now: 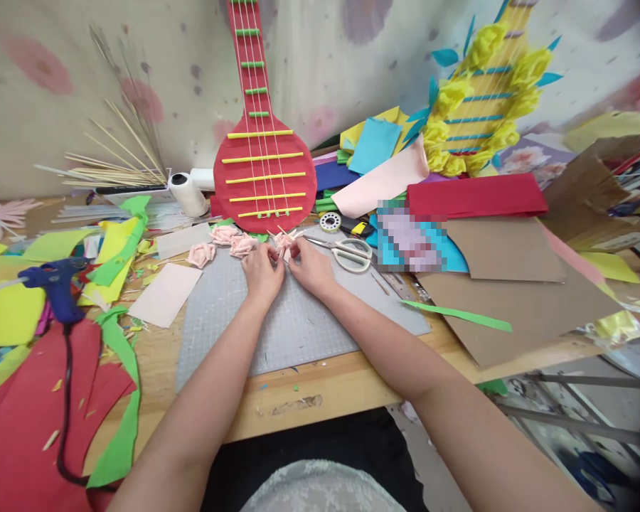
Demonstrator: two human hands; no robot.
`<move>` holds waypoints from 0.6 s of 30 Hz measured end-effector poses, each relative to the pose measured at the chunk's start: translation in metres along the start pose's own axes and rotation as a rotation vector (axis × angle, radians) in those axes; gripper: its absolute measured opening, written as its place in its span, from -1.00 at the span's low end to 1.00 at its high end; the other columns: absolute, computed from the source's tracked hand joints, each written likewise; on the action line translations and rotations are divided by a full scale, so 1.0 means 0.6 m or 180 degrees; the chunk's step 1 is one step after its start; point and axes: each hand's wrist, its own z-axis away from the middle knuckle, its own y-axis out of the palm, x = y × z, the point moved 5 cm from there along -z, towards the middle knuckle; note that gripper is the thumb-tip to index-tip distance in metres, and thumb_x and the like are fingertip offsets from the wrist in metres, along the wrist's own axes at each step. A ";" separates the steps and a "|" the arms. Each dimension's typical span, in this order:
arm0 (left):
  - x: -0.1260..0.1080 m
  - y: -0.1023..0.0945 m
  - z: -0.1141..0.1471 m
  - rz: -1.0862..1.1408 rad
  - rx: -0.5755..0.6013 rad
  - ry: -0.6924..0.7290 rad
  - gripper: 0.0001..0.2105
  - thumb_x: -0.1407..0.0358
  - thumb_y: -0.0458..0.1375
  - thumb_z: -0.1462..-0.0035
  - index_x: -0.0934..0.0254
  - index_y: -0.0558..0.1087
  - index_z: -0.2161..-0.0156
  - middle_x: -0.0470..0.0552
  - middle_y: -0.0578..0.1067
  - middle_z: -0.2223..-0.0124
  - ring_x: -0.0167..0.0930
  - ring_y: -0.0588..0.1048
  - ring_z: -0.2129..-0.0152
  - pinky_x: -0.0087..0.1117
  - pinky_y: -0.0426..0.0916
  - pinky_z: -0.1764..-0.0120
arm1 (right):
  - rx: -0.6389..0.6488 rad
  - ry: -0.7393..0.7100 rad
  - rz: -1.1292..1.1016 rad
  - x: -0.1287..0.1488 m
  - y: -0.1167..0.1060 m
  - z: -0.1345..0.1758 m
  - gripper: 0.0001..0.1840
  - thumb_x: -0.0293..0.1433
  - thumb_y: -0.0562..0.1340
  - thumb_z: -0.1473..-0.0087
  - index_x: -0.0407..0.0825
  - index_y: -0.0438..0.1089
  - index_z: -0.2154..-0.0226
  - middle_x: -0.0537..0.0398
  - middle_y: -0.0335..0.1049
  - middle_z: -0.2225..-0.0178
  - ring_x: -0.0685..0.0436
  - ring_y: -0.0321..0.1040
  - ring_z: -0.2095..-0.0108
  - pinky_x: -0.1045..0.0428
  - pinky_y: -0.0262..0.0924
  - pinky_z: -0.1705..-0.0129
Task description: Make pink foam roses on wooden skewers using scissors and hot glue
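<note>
Both my hands meet over the far part of a grey cutting mat (309, 327). Between their fingertips is a pink paper flower (284, 242), with a thin stick at its top. My left hand (264, 269) pinches it from the left, and my right hand (310, 264) closes on it from the right. More pink paper roses (201, 254) lie just left of my left hand. Scissors with white handles (352, 254) rest to the right of my right hand. A red paper lute shape (265, 174) with yellow bars and white strings stands upright behind the hands.
A blue glue gun (58, 288) with a black cord lies at left among green, yellow and red paper scraps. Brown cardboard sheets (517, 306) cover the right side. A tape roll (330, 222) and thread spool (188, 195) stand behind. A yellow flowered instrument (474, 99) leans at back right.
</note>
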 end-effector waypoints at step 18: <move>0.051 -0.021 -0.002 0.1003 -0.0616 -0.0716 -0.76 0.42 0.12 0.09 0.20 0.18 0.28 -0.14 0.37 0.40 -0.52 0.36 0.57 -0.42 0.28 0.38 | 0.0068 -0.0106 -0.1810 -0.032 0.009 -0.005 -0.85 -0.39 0.13 0.15 0.01 0.15 0.41 0.25 0.23 0.48 0.07 0.12 0.51 0.11 0.06 0.43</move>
